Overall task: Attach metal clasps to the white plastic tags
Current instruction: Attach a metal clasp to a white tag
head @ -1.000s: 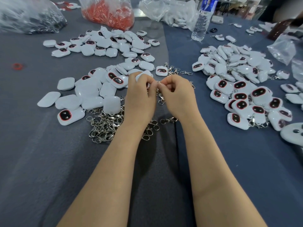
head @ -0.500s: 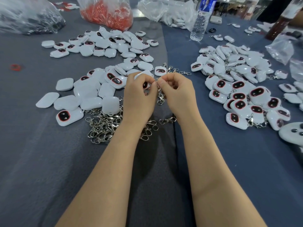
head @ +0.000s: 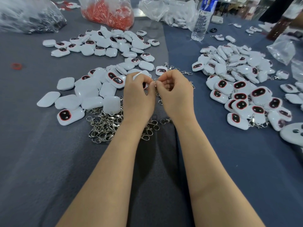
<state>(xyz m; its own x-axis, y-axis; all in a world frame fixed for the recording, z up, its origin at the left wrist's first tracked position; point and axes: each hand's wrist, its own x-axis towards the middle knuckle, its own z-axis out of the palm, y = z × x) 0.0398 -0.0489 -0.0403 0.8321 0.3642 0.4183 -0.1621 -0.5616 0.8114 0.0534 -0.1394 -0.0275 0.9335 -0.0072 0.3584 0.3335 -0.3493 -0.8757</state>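
The left hand [head: 139,97] is curled round a white tag [head: 137,74], thumb and forefinger pinching it so that only a pale edge shows above the knuckles and a dark patch of its face shows between the fingers. The right hand [head: 176,94], touching it thumb to thumb, pinches the ring end of a metal clasp [head: 159,101]. The rest of the clasp hangs from those fingertips into the narrow gap between the two hands, its long axis running down toward the person. So the joint to be made sits right at the meeting of the fingertips: the tag lies just left of the clasp's ring, the clasp just right of the tag's corner, and neither hand has any reaching to do. Whether the ring is already through the tag's eyelet cannot be told, since the fingers hide it. By my reading the fastening is in hand but not yet finished. Under the left wrist lies the heap of loose clasps [head: 105,126], with bare tags [head: 88,92] beside it on the left. Well apart to the right is a pile of tags with clasps already on [head: 242,95], all on the grey cloth [head: 49,161].
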